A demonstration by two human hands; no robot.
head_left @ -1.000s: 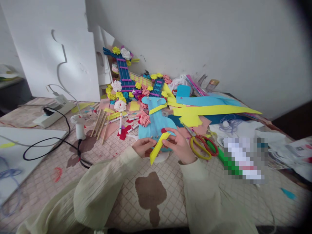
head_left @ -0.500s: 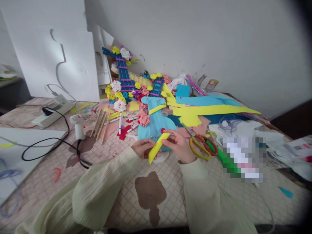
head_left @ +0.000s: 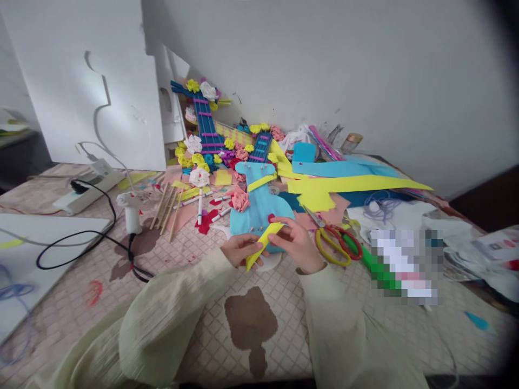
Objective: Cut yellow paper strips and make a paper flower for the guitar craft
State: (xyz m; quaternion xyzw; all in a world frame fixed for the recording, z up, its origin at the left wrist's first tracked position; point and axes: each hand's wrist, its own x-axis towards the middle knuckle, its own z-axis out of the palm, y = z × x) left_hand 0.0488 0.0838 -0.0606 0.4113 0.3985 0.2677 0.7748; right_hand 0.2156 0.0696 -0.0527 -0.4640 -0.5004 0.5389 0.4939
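Both my hands hold a yellow paper strip (head_left: 263, 241) over the near end of a light blue guitar-shaped paper cutout (head_left: 258, 208) lying on the table. My left hand (head_left: 238, 250) pinches the strip's lower end, fingers closed. My right hand (head_left: 298, 243) pinches its upper end next to a small red piece (head_left: 271, 219) on the cutout. A yellow band (head_left: 261, 181) crosses the cutout's neck.
Scissors with red and yellow handles (head_left: 334, 241) lie right of my right hand. Paper flowers and blue ladder-like pieces (head_left: 206, 121) pile up behind. Wooden sticks (head_left: 167, 202), markers, a glue gun (head_left: 130, 210) with black cable, a power strip (head_left: 87, 189) and yellow and blue sheets (head_left: 348, 181) surround the cutout.
The yellow strip has bent and shortened between my hands. My left hand slid slightly toward the right hand; the rest stays put.
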